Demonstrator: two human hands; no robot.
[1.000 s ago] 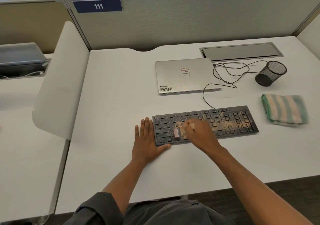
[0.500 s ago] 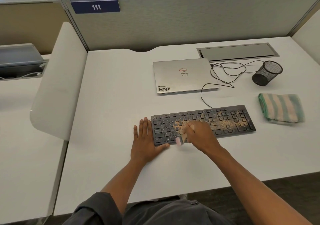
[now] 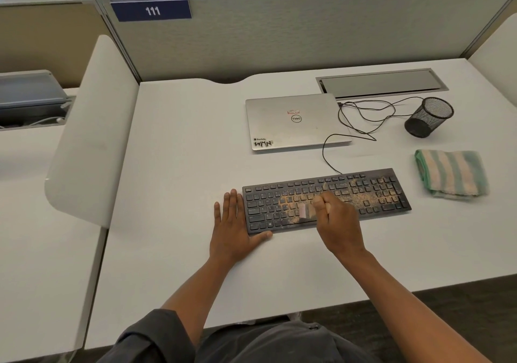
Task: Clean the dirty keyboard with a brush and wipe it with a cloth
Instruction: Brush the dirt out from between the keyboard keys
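The keyboard point(image 3: 327, 199) lies flat near the front of the white desk point(image 3: 181, 166), and tan crumbs and dust are spread over its middle and right keys. The left hand point(image 3: 233, 227) lies flat with its fingers straight, pressed against the left end of the keyboard with the thumb along the front edge. The right hand point(image 3: 337, 224) has its fingers curled tight around a small brush point(image 3: 306, 211), and the brush tip touches the keys near the middle. To do this step well, the left hand should hold the keyboard so it does not slide. I think short, light strokes in one direction work best, because they push the crumbs off the edge and not down into the gaps between the keys. The keyboard is black, thin and hard, with many small bumpy keys. The brush looks pale and soft at its tip, but it is blurry. The cloth point(image 3: 451, 175) is folded, fluffy and striped green and cream, and it waits just right of the keyboard. A smooth silver laptop point(image 3: 293, 122) sits closed behind, beside a black mesh cup point(image 3: 429, 117) and a thin black cable point(image 3: 361, 119).
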